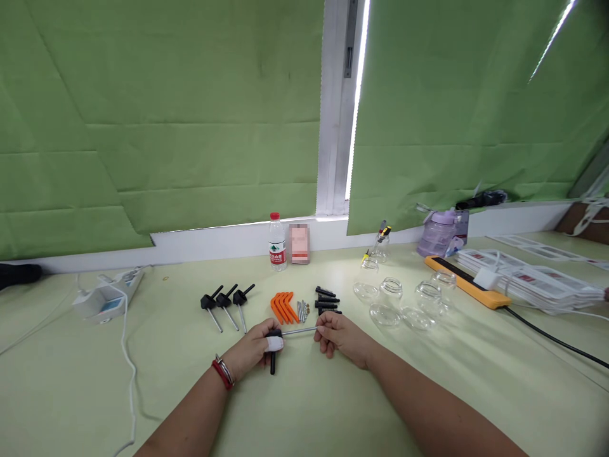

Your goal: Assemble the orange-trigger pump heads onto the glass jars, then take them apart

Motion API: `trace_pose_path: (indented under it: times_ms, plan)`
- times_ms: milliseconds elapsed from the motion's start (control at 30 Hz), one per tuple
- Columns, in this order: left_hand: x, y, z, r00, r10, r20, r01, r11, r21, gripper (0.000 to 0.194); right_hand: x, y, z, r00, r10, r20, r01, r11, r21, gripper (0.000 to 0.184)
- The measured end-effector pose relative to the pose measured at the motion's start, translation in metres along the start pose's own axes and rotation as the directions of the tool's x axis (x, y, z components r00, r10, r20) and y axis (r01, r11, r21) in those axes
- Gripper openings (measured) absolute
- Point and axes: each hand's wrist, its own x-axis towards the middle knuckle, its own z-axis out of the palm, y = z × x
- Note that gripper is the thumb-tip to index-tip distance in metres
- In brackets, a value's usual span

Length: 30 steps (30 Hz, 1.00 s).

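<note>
Grip's closed on black plastic piece (273, 363) in left hand (250, 351), right hand (351, 340) pinching silver metal rod (299, 331); three similar ones (222, 300) look done centre-left, orange plastic angles (284, 308) loose.

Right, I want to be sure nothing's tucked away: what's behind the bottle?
The white wall shows beyond the bottle; its label hides anything directly behind it.

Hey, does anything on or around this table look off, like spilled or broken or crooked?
No spill or breakage shows. The right green shade looks odd: it is creased near its bottom edge, and a thin bright streak marks its upper part, perhaps a slit. The left hand has a white wrap on its thumb.
</note>
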Motion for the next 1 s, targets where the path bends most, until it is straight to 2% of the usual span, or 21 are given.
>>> trace_pose_path:
  times_ms: [867, 1000]
  plan:
    - [-0.0001, -0.0027, -0.0005, 1.000, 0.014, 0.007, -0.014, 1.000, -0.014, 0.019, -0.0015, -0.0062, 0.0044, 0.998, 0.053, -0.044, -0.056, 0.995, -0.078, 0.041]
    - [-0.0008, -0.0017, -0.0001, 1.000, 0.009, 0.007, -0.009, 1.000, -0.013, 0.019, -0.0019, -0.0061, 0.0044, 0.998, 0.030, -0.051, -0.032, 0.998, -0.049, 0.036]
